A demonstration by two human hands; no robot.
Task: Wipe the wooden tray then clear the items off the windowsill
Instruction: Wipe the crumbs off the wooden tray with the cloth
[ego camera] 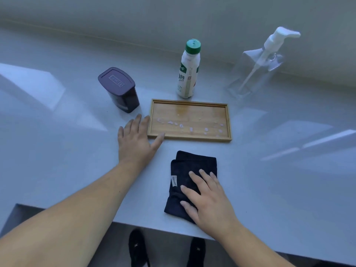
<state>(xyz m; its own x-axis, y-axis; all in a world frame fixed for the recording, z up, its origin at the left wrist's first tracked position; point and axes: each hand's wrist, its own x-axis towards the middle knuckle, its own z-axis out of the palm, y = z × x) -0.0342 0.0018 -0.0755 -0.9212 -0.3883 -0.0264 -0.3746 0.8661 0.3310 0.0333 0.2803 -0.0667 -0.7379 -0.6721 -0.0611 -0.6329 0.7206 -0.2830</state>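
A shallow wooden tray [189,120] lies on the pale windowsill [279,180], with wet drops and white specks scattered across its floor. My left hand [136,139] lies flat beside the tray's left end, fingers spread, thumb touching the near left corner. A folded dark cloth [185,170] lies in front of the tray. My right hand [208,201] rests flat on the cloth's near right part, fingers apart, not gripping it. Behind the tray stand a white bottle with a green cap [187,72], a dark purple lidded container [120,89] and a clear pump dispenser [260,64].
The windowsill's front edge runs below my forearms, with my two dark shoes [137,247] on the floor beneath. A wall or curtain rises behind the objects. Bright light patches fall on the sill at left and right.
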